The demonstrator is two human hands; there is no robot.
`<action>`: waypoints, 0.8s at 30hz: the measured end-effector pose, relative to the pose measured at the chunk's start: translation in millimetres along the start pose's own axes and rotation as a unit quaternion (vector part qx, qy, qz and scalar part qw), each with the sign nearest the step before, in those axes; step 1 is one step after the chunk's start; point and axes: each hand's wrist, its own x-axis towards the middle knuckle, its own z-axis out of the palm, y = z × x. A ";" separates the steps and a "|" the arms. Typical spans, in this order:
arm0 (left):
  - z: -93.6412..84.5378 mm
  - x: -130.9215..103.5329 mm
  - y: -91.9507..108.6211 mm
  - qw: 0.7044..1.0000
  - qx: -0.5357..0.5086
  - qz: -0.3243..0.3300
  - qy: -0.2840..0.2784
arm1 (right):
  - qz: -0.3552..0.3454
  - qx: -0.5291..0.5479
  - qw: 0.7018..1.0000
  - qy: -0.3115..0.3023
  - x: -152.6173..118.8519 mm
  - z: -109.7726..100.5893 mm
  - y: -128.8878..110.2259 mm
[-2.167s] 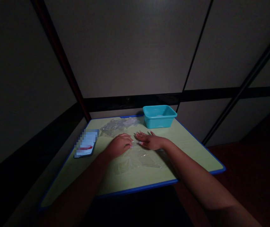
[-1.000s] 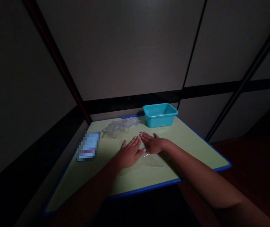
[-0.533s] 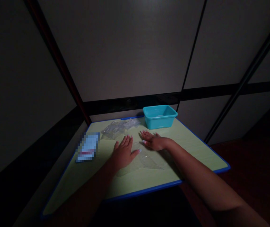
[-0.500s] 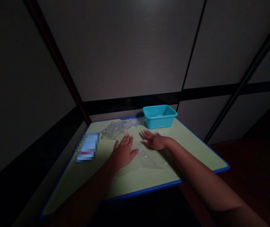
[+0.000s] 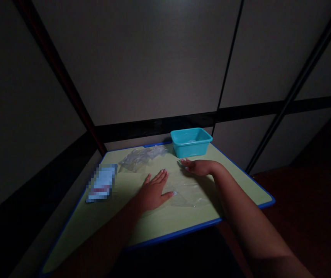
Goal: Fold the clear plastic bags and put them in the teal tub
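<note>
Both my hands lie spread on a clear, thin plastic bag flattened on the pale green, blue-edged desk.

Head view: my left hand lies palm-down, fingers splayed, on the bag's near-left part; my right hand rests open at its far edge, gripping nothing. I judge the glossy film mostly smoothed, with faint creases left at its near corner. A crumpled heap of clear plastic bags waits beyond, beside a rigid turquoise rectangular plastic tub; its contents are unclear. A flat, blurred packet lies left.
</note>
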 end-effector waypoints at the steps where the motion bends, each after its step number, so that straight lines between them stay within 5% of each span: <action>1: -0.9 -0.1 0.5 1.000 0.000 -0.003 -0.004 | 0.003 0.007 1.000 0.000 -1.9 -1.4 -1.2; 13: 1.3 0.4 7.1 0.999 0.006 -0.044 0.000 | -0.062 -0.028 0.997 -0.021 0.9 23.1 -80.5; 24: 1.6 -2.6 9.3 0.994 0.074 -0.083 0.018 | -0.048 -0.052 0.997 -0.016 1.8 30.7 -87.7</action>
